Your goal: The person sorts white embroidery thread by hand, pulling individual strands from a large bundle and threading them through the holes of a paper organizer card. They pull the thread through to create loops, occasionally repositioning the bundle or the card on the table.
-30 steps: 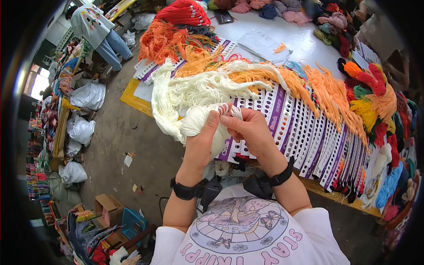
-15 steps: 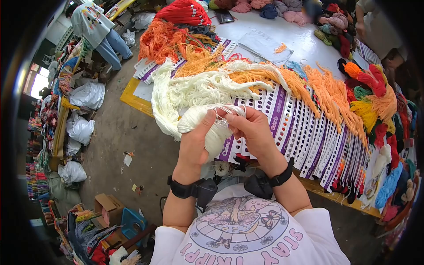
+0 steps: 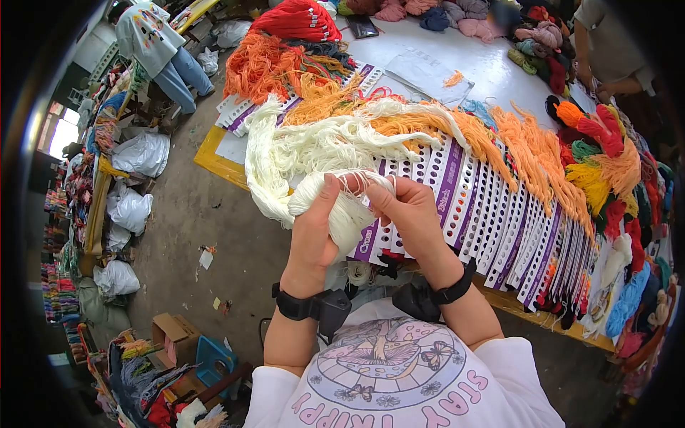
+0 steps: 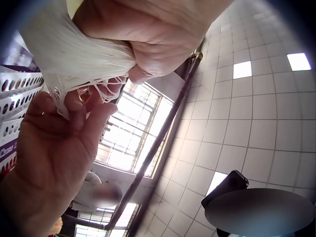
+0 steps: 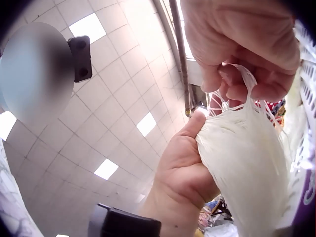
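Note:
A thick skein of cream-white thread point(image 3: 348, 217) hangs from the hands at the table's near edge. My left hand point(image 3: 312, 232) grips its upper part, thumb along the near side. The right hand point(image 3: 412, 214) pinches looped strands point(image 5: 245, 81) at the skein's top, pulled a little away from the bundle in the right wrist view. In the left wrist view the strands fan out between the two hands. Beyond them, more cream-white thread point(image 3: 267, 175) lies heaped on the table, partly over orange thread point(image 3: 481, 139).
Purple-and-white cards with punched holes point(image 3: 446, 182) line the table's front, right of the hands. Red skeins point(image 3: 300, 21) lie at the back left, coloured yarn point(image 3: 599, 171) at the right. Another person point(image 3: 153, 43) bends at far left; a second person's arms point(image 3: 606, 85) show at back right.
The fingers have shifted among the strands at the skein's top, and the left hand has turned slightly. At the back right, the other person's arms have come further into view.

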Tool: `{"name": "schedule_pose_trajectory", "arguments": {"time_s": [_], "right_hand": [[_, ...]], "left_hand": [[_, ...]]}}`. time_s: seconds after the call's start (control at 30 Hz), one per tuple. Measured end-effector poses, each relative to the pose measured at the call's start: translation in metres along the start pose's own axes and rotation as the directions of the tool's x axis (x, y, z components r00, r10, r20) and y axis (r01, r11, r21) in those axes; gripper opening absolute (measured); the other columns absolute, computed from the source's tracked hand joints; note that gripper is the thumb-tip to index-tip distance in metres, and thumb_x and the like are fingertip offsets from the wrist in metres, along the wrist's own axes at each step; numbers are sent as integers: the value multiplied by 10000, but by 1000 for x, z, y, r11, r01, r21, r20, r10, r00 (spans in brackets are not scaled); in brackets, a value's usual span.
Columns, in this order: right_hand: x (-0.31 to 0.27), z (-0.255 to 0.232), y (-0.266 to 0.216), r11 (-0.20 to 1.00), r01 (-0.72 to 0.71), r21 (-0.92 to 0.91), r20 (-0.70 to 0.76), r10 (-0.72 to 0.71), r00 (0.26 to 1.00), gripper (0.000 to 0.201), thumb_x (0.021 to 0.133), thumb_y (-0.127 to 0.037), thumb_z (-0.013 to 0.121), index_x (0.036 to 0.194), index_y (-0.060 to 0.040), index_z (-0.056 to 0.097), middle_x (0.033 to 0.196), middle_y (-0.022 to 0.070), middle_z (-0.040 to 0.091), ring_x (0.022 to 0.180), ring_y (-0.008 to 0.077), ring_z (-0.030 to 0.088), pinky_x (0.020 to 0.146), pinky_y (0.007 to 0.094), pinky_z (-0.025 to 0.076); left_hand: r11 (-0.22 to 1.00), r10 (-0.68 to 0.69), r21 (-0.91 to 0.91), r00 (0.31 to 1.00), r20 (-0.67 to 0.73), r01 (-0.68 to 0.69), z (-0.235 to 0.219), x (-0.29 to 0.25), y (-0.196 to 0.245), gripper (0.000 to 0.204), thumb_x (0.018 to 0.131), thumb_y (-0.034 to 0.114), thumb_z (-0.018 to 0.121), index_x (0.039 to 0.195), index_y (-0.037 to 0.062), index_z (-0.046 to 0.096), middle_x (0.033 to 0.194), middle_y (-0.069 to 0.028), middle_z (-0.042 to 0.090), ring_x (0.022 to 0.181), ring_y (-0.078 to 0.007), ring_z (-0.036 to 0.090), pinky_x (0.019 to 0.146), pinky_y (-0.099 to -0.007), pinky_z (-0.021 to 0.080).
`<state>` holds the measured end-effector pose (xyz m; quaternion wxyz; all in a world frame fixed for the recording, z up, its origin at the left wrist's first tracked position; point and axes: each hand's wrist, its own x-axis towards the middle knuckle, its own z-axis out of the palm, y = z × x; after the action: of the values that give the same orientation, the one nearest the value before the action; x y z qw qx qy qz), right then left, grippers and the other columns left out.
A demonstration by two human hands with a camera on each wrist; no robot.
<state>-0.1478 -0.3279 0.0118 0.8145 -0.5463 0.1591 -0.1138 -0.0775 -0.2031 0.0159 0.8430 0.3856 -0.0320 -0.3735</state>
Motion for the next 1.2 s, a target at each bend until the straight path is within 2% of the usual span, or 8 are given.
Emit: {"name": "schedule_pose_trajectory", "arguments": {"time_s": [0.13, 0.23, 0.33, 0.53, 0.63, 0.93, 1.13, 1.2], "right_hand": [[1, 6, 2, 966, 184, -182, 48, -178, 983, 216, 761, -115, 659, 936, 9, 643, 736, -26, 611, 631, 17, 493, 529, 175, 390], [3, 4, 9, 968, 126, -219, 38, -121, 992, 211, 752, -91, 656, 930, 21, 643, 796, -15, 626, 692, 17, 497, 538, 180, 396], [4, 7, 8, 990, 137, -38, 21, -136, 991, 212, 770, -132, 640, 940, -5, 644, 806, -9, 626, 685, 6, 488, 515, 169, 378], [6, -1, 7, 933, -134, 333, 47, 125, 991, 250, 814, -252, 590, 956, -51, 633, 775, -3, 617, 572, 3, 445, 459, 156, 325], [5, -2, 1, 992, -125, 24, 22, 124, 992, 215, 801, -206, 617, 920, -29, 639, 793, -1, 617, 607, 7, 473, 507, 161, 365], [-1, 10, -5, 994, -52, 101, -20, 54, 998, 157, 769, -112, 653, 866, 11, 649, 798, -5, 607, 710, 31, 508, 626, 188, 414], [3, 5, 16, 891, 280, -357, -30, -311, 950, 123, 738, -106, 667, 826, -21, 654, 682, -30, 520, 627, 68, 467, 564, 224, 378], [1, 7, 12, 907, 273, -321, -57, -306, 950, 122, 724, -99, 673, 818, -24, 650, 646, -28, 479, 604, 84, 451, 546, 232, 364]], "left_hand": [[999, -34, -13, 997, 65, 35, 4, 1, 2, 390, 910, 296, 443, 1098, -43, 490, 1085, -138, 541, 963, -201, 549, 827, -329, 461], [999, -27, -21, 999, 39, 28, 7, -1, 1, 416, 916, 310, 424, 1101, -56, 489, 1099, -150, 533, 974, -205, 544, 847, -329, 450], [999, -35, 6, 999, 28, 35, 7, -2, 2, 419, 917, 312, 421, 1100, -58, 492, 1076, -143, 545, 949, -198, 552, 833, -322, 453], [997, 3, 78, 1000, 2, -3, 4, -3, 2, 407, 908, 308, 449, 1094, -48, 515, 1016, -113, 573, 900, -176, 564, 787, -302, 463], [983, 65, 172, 997, -44, -57, 9, -4, -1, 395, 899, 302, 474, 1079, -44, 540, 1016, -109, 576, 913, -164, 558, 787, -290, 460], [966, 154, 211, 988, -15, -147, 5, -1, -6, 306, 854, 176, 563, 1070, -40, 547, 1047, -122, 581, 937, -175, 559, 820, -287, 451], [956, 206, 213, 978, 5, -203, 7, -2, -2, 245, 825, 60, 565, 1051, -35, 547, 1038, -122, 587, 936, -176, 562, 819, -294, 457], [948, 241, 217, 970, -19, -232, 11, -3, 0, 241, 823, 58, 566, 1046, -32, 546, 1024, -118, 593, 928, -178, 566, 815, -296, 460]]}}
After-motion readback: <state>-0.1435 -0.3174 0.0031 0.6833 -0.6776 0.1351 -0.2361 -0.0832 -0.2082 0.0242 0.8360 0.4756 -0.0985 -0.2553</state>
